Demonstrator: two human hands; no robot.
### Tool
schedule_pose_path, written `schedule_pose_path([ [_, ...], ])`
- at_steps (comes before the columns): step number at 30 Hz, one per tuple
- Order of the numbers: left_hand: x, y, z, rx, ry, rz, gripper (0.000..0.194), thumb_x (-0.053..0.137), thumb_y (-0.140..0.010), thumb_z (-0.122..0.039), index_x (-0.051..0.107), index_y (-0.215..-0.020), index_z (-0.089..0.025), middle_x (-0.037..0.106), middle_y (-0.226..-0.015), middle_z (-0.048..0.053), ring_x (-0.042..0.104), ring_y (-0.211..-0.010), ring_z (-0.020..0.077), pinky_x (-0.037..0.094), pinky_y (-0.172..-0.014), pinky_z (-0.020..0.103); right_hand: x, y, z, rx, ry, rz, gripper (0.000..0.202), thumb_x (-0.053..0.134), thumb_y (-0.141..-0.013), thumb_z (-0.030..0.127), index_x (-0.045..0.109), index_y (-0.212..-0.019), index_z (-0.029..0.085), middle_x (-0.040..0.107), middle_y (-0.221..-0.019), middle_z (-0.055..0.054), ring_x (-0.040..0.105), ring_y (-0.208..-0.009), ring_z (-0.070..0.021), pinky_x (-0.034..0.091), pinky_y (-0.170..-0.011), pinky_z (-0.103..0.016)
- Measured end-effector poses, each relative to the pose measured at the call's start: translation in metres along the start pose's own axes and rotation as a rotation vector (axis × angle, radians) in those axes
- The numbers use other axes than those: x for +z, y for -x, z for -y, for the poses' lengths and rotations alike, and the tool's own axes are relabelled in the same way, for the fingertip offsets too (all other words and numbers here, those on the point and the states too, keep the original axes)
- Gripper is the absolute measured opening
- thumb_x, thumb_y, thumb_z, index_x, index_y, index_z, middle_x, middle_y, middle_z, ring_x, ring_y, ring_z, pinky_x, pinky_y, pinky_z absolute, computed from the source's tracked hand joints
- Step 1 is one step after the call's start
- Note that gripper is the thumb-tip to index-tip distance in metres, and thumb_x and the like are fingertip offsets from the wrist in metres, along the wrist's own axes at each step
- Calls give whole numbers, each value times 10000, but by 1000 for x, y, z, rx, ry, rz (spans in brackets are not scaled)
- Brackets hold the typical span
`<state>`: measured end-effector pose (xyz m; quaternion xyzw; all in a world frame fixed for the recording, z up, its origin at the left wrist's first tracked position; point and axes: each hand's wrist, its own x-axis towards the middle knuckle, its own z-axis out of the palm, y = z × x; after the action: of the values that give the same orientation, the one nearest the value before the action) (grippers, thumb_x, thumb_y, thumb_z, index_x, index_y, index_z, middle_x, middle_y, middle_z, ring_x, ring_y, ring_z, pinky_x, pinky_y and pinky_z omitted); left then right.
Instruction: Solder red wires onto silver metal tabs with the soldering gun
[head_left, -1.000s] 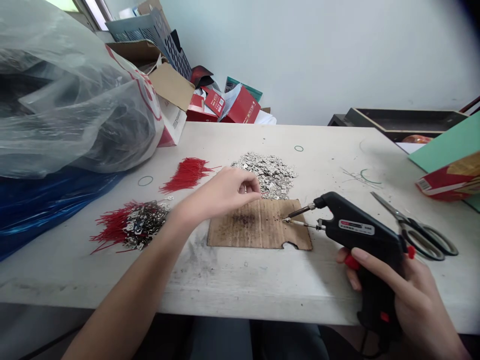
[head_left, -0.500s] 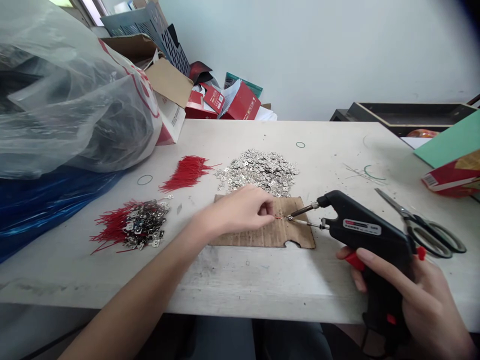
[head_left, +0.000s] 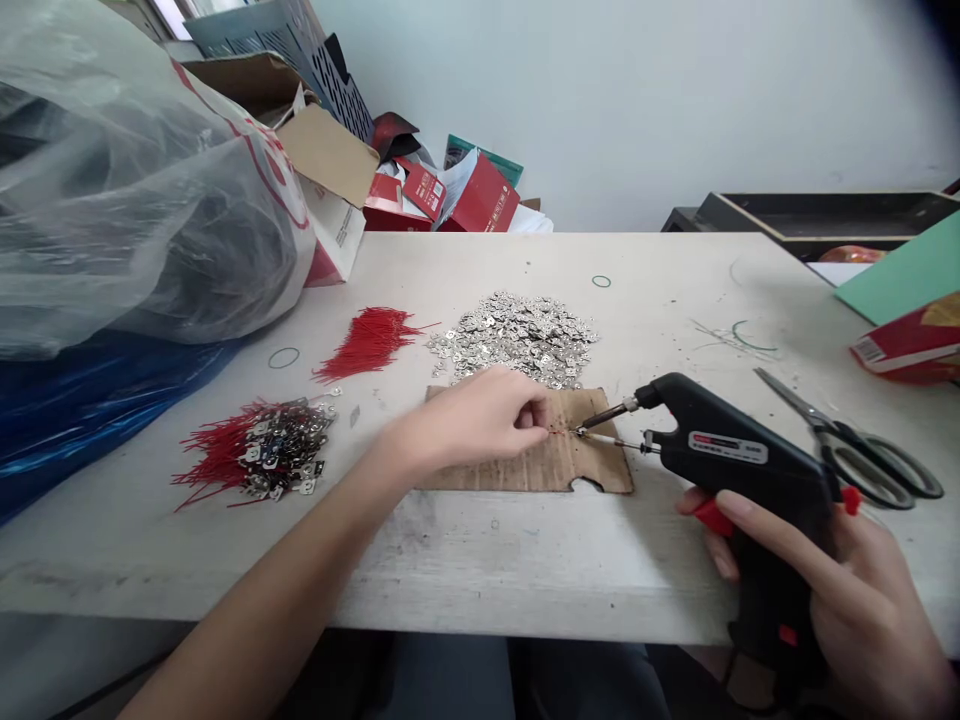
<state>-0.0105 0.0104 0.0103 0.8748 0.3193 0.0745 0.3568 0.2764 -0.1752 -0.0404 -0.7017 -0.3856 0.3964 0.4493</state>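
Observation:
My right hand [head_left: 847,590] grips the handle of a black soldering gun [head_left: 739,465], a finger at its red trigger. The gun's tip meets a small metal tab [head_left: 579,431] on a piece of brown cardboard [head_left: 495,475]. Pinched in the fingers of my left hand [head_left: 495,415] is a short red wire [head_left: 556,432], its end reaching to the tab. Behind the cardboard lies a heap of loose silver tabs [head_left: 521,335]. A bundle of red wires [head_left: 367,343] sits left of that heap. Nearer on the left are wires joined to tabs [head_left: 262,450].
Scissors [head_left: 855,445] lie right of the gun. A large plastic bag [head_left: 150,200] on blue plastic [head_left: 135,400] fills the left side. Red boxes [head_left: 480,195] stand at the back. A black tray [head_left: 832,222] and a green and red box [head_left: 911,300] are at the right.
The view has shifted slightly. Both hands, the soldering gun and the red wire keep nearly the same places over the cardboard.

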Motion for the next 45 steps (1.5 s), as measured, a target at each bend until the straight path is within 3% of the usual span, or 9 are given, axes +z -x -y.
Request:
schedule_pose_path([
  [10,1,0,0,-9,-26,0,146,651,-902,-197,621,-760,-207,620,-684,-29,550,-640,125,355,-601,304,-3,-2,-8,-16,37,-3,443,867,-872,588,787,-714,182,641,-634,-81,533,-433,-159,384,-326,-249],
  [22,1,1,0,-19,-36,0,145,649,-922,-221,627,-779,-215,633,-705,-29,556,-655,130,354,-586,304,-3,-4,-9,-9,34,5,418,862,-874,608,841,-864,190,637,-622,-71,540,-432,-164,387,-319,-242],
  [30,2,0,1,-11,-27,6,157,656,-937,-233,633,-783,-213,630,-702,-27,548,-647,130,360,-582,304,-1,-2,-6,54,-3,-17,445,895,-818,632,829,-844,192,637,-602,-81,578,-446,-208,423,-309,-265],
  [39,2,-1,2,-19,-21,11,149,653,-938,-243,645,-792,-214,636,-704,-24,557,-656,138,362,-597,311,-3,-3,-8,3,26,-19,416,880,-859,602,839,-808,191,629,-599,-68,523,-417,-153,391,-328,-240],
  [45,1,0,1,-16,-23,12,135,654,-933,-248,648,-802,-217,639,-716,-21,561,-665,144,357,-607,319,0,-2,-4,-30,18,7,428,852,-890,605,875,-934,179,659,-640,-80,557,-448,-173,403,-351,-253],
])
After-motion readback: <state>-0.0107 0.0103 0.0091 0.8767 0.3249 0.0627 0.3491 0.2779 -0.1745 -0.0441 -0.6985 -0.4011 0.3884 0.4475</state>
